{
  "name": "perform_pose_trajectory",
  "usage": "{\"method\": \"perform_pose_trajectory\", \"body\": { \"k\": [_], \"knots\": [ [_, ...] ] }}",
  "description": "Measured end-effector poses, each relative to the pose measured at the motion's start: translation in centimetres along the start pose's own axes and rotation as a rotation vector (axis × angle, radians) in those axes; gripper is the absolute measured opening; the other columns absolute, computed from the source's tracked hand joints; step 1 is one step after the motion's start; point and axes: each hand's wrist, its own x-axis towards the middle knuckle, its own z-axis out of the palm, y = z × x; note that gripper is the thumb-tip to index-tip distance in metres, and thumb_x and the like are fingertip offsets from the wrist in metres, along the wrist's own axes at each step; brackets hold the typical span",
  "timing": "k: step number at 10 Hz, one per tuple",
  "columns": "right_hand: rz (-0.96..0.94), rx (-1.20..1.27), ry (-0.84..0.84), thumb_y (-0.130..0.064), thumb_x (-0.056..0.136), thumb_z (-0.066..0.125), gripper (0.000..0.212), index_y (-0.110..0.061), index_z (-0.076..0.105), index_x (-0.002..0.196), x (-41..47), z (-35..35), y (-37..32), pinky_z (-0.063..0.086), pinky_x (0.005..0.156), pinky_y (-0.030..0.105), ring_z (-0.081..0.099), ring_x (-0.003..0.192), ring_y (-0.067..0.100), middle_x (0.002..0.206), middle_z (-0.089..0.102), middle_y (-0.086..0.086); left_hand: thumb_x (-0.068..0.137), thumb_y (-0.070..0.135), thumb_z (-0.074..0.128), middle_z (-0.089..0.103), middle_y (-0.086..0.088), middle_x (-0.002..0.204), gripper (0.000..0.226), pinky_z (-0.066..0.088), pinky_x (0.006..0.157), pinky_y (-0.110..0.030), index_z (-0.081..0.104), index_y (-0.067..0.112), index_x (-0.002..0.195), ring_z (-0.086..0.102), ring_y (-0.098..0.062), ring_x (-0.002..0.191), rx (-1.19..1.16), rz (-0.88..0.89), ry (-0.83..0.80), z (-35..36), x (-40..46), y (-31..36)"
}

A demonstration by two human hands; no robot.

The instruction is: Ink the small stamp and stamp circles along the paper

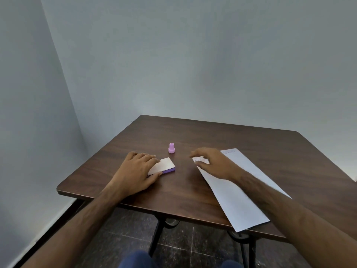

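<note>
A small pink stamp (171, 148) stands upright on the brown table (193, 132), untouched. In front of it lies a closed ink pad (164, 165) with a pale lid and purple base. My left hand (136, 171) grips its left end, thumb on the near edge, fingers on the lid. A long white strip of paper (235, 192) lies diagonally on the right, with faint stamped circles near its far end. My right hand (210, 163) hovers over the paper's upper left part, fingers spread and empty, between the paper and the stamp.
The table stands in a corner with grey walls behind and on the left. The near end of the paper overhangs the table's front edge (249, 227). Dark tiled floor and metal table legs (154, 238) show below, along with my knees.
</note>
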Motion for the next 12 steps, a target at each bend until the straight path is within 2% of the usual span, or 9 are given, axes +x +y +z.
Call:
{"method": "perform_pose_trajectory", "body": {
  "k": [2,3,4,5,6,8,9,10,12],
  "knots": [
    [0.253,-0.173,-0.164,-0.040,0.102,0.051,0.047,-0.027,0.047,0.147,-4.5,-1.9,5.4,0.025,0.123,0.035,0.036,0.146,0.017,0.160,0.041,-0.003,0.097,0.052,0.040,0.061,0.007,0.136,0.044,0.037,0.108,-0.035,0.057,0.030,0.131,0.056,-0.015,0.124,-0.171,0.116,0.007,0.1,3.9,5.1],
    [0.297,-0.252,-0.213,-0.052,0.103,0.038,0.057,-0.032,0.032,0.156,-5.1,-1.3,6.4,0.017,0.125,0.041,0.023,0.153,0.020,0.167,0.025,-0.003,0.098,0.059,0.032,0.059,0.006,0.138,0.050,0.028,0.119,-0.046,0.056,0.029,0.131,0.054,-0.016,0.128,-0.201,0.157,-0.058,1.0,6.9,7.9],
    [0.381,-0.315,-0.185,-0.060,0.102,0.027,0.064,-0.033,0.019,0.159,-4.2,-0.2,6.7,0.011,0.125,0.047,0.014,0.155,0.023,0.170,0.014,-0.001,0.097,0.068,0.025,0.043,0.001,0.158,0.066,0.016,0.123,-0.049,0.046,0.028,0.145,0.039,-0.018,0.145,-0.249,0.160,-0.224,2.0,10.0,9.3],
    [0.410,-0.318,-0.107,-0.060,0.102,0.025,0.064,-0.030,0.020,0.159,-2.6,0.5,7.4,0.013,0.124,0.048,0.016,0.154,0.025,0.169,0.017,0.002,0.096,0.070,0.025,0.031,-0.002,0.164,0.073,0.010,0.123,-0.051,0.033,0.026,0.154,0.030,-0.020,0.150,-0.233,0.164,-0.392,3.0,12.9,9.8],
    [0.395,-0.339,-0.043,-0.060,0.101,0.028,0.063,-0.029,0.028,0.157,-0.5,0.2,9.1,0.018,0.121,0.047,0.022,0.151,0.026,0.166,0.025,0.004,0.093,0.072,0.033,0.042,-0.004,0.156,0.075,0.022,0.119,-0.049,0.036,0.024,0.150,0.042,-0.022,0.140,-0.180,0.203,-0.446,4.1,16.3,8.7],
    [0.379,-0.335,-0.030,-0.063,0.100,0.025,0.068,-0.030,0.022,0.159,2.3,0.5,13.1,0.013,0.124,0.045,0.017,0.154,0.025,0.169,0.019,0.003,0.079,0.089,0.029,0.046,-0.001,0.146,0.090,0.033,0.116,-0.046,0.032,0.023,0.140,0.049,-0.020,0.130,-0.191,0.313,-0.553,7.3,22.4,6.4],
    [0.374,-0.342,-0.028,-0.063,0.099,0.022,0.069,-0.030,0.020,0.159,2.2,0.7,13.1,0.014,0.125,0.043,0.016,0.155,0.024,0.169,0.017,0.002,0.080,0.089,0.027,0.029,-0.006,0.162,0.099,0.025,0.122,-0.045,0.021,0.018,0.149,0.030,-0.023,0.149,-0.212,0.351,-0.584,7.7,22.4,6.1],
    [0.408,-0.313,-0.099,-0.061,0.101,0.025,0.069,-0.027,0.015,0.160,2.4,0.0,12.3,0.010,0.126,0.042,0.011,0.157,0.024,0.170,0.012,0.004,0.086,0.082,0.031,0.013,-0.012,0.168,0.096,0.016,0.123,-0.049,0.018,0.015,0.153,0.015,-0.025,0.155,-0.206,0.348,-0.577,6.7,21.8,6.6],
    [0.527,-0.202,-0.311,-0.061,0.099,0.035,0.081,-0.020,0.001,0.161,4.0,-5.3,9.4,0.005,0.127,0.044,0.004,0.158,0.027,0.171,-0.001,0.004,0.089,0.074,0.041,0.001,-0.009,0.170,0.102,0.001,0.125,-0.055,-0.003,0.015,0.160,0.002,-0.027,0.157,-0.227,0.222,-0.629,1.9,23.1,7.6]
  ]
}}
